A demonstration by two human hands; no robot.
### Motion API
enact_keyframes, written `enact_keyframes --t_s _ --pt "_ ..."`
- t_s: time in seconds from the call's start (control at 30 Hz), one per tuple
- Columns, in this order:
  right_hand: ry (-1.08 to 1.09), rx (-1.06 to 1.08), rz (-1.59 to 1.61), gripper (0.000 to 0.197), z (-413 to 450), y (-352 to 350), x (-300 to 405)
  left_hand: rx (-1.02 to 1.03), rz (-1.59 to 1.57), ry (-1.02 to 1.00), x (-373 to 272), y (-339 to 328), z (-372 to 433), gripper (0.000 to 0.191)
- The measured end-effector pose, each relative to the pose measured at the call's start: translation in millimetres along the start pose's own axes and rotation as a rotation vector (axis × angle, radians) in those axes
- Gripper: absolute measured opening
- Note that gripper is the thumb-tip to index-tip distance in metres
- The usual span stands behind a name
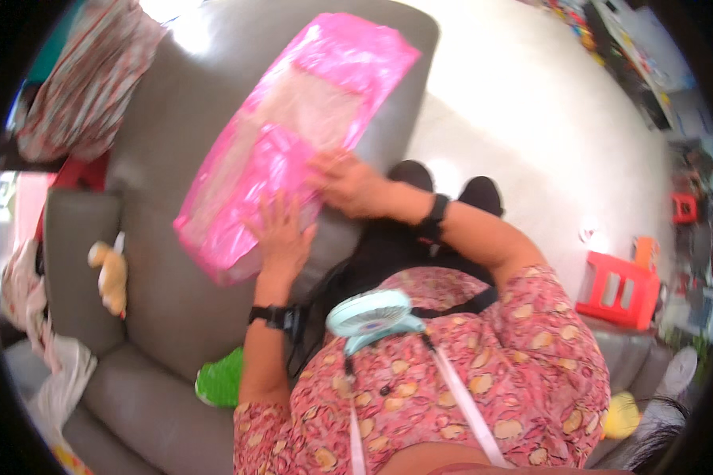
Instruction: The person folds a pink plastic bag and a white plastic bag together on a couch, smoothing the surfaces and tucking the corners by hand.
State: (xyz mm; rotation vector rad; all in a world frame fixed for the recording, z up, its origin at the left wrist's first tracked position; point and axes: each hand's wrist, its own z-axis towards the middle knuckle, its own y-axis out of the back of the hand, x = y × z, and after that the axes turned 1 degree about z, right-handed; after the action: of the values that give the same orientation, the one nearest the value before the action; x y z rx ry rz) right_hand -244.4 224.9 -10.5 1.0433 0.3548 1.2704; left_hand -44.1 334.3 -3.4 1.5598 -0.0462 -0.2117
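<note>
A long bundle wrapped in glossy pink plastic [368,50], with a paler see-through part along its middle, lies slantwise on the grey sofa seat [172,107]. My left hand [282,237] rests on the near end of the plastic, palm down with fingers spread. Beside it, my right hand [347,184] touches the bundle's right edge near the middle; its fingers are bent and blurred, and whether they pinch the plastic cannot be told. Both wrists wear black bands.
A small tan plush toy [113,279] lies by the sofa's left armrest. Near my left forearm is a green textured thing [220,380]. Striped cloth [89,83] is piled at upper left. A red plastic chair [621,291] stands at right. A small fan [371,314] hangs at my chest.
</note>
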Motion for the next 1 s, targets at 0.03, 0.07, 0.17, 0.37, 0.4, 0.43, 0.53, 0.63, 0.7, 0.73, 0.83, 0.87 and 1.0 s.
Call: enact_keyframes --t_s 0.03,0.07,0.17,0.37,0.4,0.43,0.53,0.63,0.7,0.73,0.83,0.87,1.0 --pt "-0.003 0.076 -0.042 0.05 -6.8 -11.2 -1.2 -0.017 0.021 -0.018 -0.3 -1.6 1.2 0.064" --pt "-0.028 0.148 -0.12 0.052 -13.5 -19.9 0.7 -0.032 0.041 -0.035 0.0 -4.8 1.5 0.064" --pt "-0.031 0.208 -0.108 0.053 -18.2 -24.3 -3.1 -0.014 0.052 -0.022 0.4 -3.8 1.5 0.064" --pt "-0.046 0.243 -0.163 0.052 -16.0 -22.8 -0.7 -0.011 0.046 -0.055 4.2 -6.0 1.7 0.064" --pt "-0.032 0.239 -0.147 0.052 -16.0 -24.4 0.3 -0.006 0.057 -0.037 3.5 -5.8 0.1 0.064" --pt "-0.066 0.257 -0.155 0.051 -15.2 -25.6 -1.5 0.012 0.047 -0.036 0.8 -3.6 2.7 0.064" --pt "-0.136 0.233 -0.199 0.051 -2.8 -14.2 9.0 -0.005 0.047 -0.025 0.6 -5.2 3.9 0.064" --pt "-0.11 0.151 -0.149 0.049 18.2 -9.2 21.0 -0.038 0.069 -0.035 0.2 -5.1 4.3 0.065" --pt "-0.057 0.115 -0.11 0.048 31.6 -16.4 26.7 -0.028 0.098 -0.013 -1.1 -1.9 3.3 0.065" --pt "-0.078 0.111 -0.085 0.048 37.3 -23.1 28.4 0.019 0.089 0.004 -1.6 0.3 2.8 0.069" --pt "-0.115 0.086 -0.063 0.049 50.3 -49.7 22.8 0.001 0.038 0.015 0.5 -1.6 0.0 0.071" --pt "-0.156 0.066 -0.083 0.05 52.3 -59.6 18.3 -0.064 -0.013 -0.019 3.0 -2.7 -4.8 0.069" --pt "-0.191 0.172 -0.154 0.05 46.4 -74.0 3.0 -0.375 -0.198 -0.066 3.7 27.9 -27.0 0.039"
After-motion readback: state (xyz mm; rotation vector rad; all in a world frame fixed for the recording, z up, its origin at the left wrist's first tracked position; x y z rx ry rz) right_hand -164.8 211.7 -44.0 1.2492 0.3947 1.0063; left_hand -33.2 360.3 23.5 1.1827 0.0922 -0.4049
